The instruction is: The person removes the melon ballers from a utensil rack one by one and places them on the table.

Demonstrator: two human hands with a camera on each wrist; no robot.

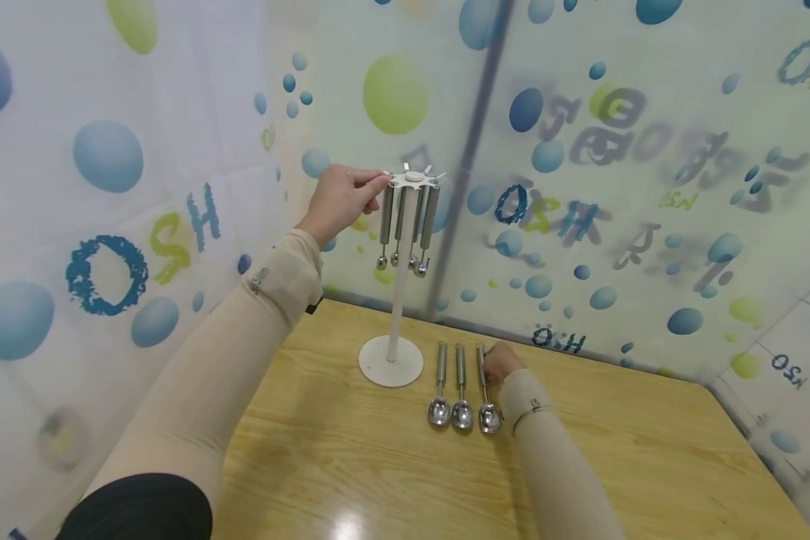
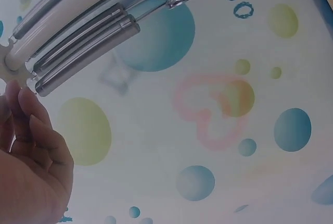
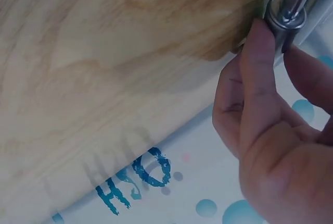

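Observation:
A white rotating utensil rack (image 1: 398,307) stands upright on a round base, with several metal utensils (image 1: 429,219) hanging by their handles from its hooked top. My left hand (image 1: 340,196) pinches the left edge of that top between thumb and fingers; the left wrist view shows the fingertips (image 2: 27,101) beside a hanging handle. Three metal spoons lie side by side on the table: a left one (image 1: 439,411), a middle one (image 1: 462,415) and a right one (image 1: 490,418). My right hand (image 1: 502,362) pinches the right spoon's thick handle (image 3: 283,13).
The wooden table (image 1: 351,457) ends at a patterned curtain (image 1: 580,300) close behind the rack and spoons. Another patterned curtain (image 1: 47,225) hangs on the left, beside my left arm.

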